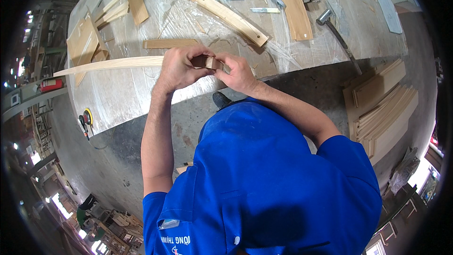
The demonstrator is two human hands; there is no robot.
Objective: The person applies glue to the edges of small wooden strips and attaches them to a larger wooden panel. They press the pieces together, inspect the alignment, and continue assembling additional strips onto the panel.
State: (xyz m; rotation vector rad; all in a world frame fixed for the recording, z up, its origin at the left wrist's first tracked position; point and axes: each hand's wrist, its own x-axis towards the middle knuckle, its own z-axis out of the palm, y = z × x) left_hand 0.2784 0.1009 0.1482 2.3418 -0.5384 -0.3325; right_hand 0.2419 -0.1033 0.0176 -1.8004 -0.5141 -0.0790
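A long pale wooden strip (118, 63) reaches out to the left above the worktable, its far tip beyond the table's left side. Near its right end my left hand (179, 70) is closed round it, fingers over the top and thumb below. My right hand (237, 73) is also closed, pinching the squared wooden end with thumb and fingers. Whether something thin lies between the right fingers and the wood cannot be made out. Both hands are close together over the table's near edge. Just beyond them a short wooden piece (165, 43) lies on the table.
Plastic film covers the worktable (127, 85). On it lie a drilled wooden bar (231, 19), a wide board (292, 7), a hammer (337, 33) and a knife (264, 10). A round sander (87, 117) rests at the left corner. Stacked boards (384, 113) stand at the right.
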